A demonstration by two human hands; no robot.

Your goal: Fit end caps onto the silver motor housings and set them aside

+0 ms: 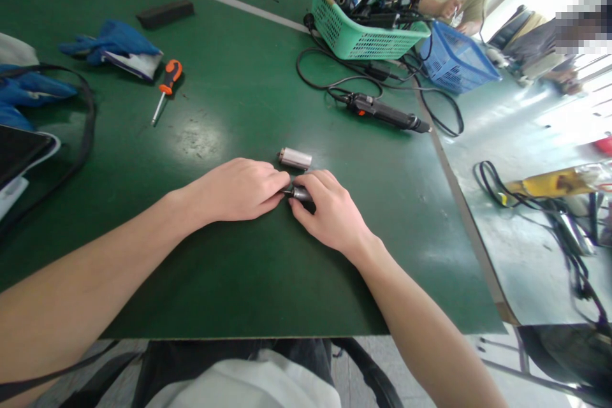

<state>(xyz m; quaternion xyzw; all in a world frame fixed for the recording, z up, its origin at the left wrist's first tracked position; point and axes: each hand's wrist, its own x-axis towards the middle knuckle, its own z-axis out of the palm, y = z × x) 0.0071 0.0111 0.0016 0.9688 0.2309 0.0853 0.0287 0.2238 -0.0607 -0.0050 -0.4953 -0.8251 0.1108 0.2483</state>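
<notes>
My left hand (239, 190) and my right hand (327, 210) meet in the middle of the green table (229, 268). Between them lies a small dark metal cylindrical part (300, 193). The right hand's fingers curl over it and grip it. The left hand's fingers are closed and pinch at the part's left tip; what is in the pinch is too small to make out. A short silver metal cylinder (295, 157) lies on the mat just behind the hands, touching neither.
An orange-handled screwdriver (165, 88), blue gloves (115, 41) and a black block (165, 13) lie at the far left. A black electric screwdriver (385, 113) with its cable, a green basket (363, 38) and a blue basket (454, 60) stand at the far right. Other people sit beyond.
</notes>
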